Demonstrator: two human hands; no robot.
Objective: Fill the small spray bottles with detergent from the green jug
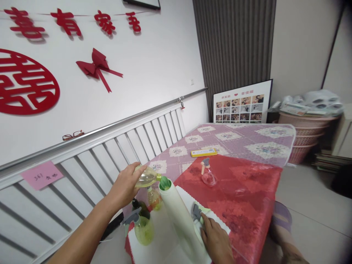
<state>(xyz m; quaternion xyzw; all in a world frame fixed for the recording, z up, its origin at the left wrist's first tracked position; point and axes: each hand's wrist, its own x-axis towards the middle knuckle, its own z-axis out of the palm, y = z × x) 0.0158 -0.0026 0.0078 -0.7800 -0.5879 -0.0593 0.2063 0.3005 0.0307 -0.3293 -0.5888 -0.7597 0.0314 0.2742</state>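
Note:
My left hand (129, 183) grips a clear bottle (148, 178) of pale yellow liquid, tipped sideways. Its mouth meets a green funnel-like piece (165, 183) in the top of a tall pale green container (178, 216), which leans toward me. Beside that container, my right hand (216, 238) has its fingers curled on a grey and light green trigger spray head (197, 212); its lower part is hidden. Close under my left hand stand a yellow-green spray bottle (143, 231), a dark green bottle (143, 209) and a smaller clear yellow bottle (154, 198).
A clear pink spray bottle (209, 178) stands on the red cloth (247, 198). Behind it lies a yellow-edged flat box (204, 152) on the patterned tablecloth (228, 135). A white railing (110, 146) runs along the left. Stacked pink baskets (305, 132) stand at right.

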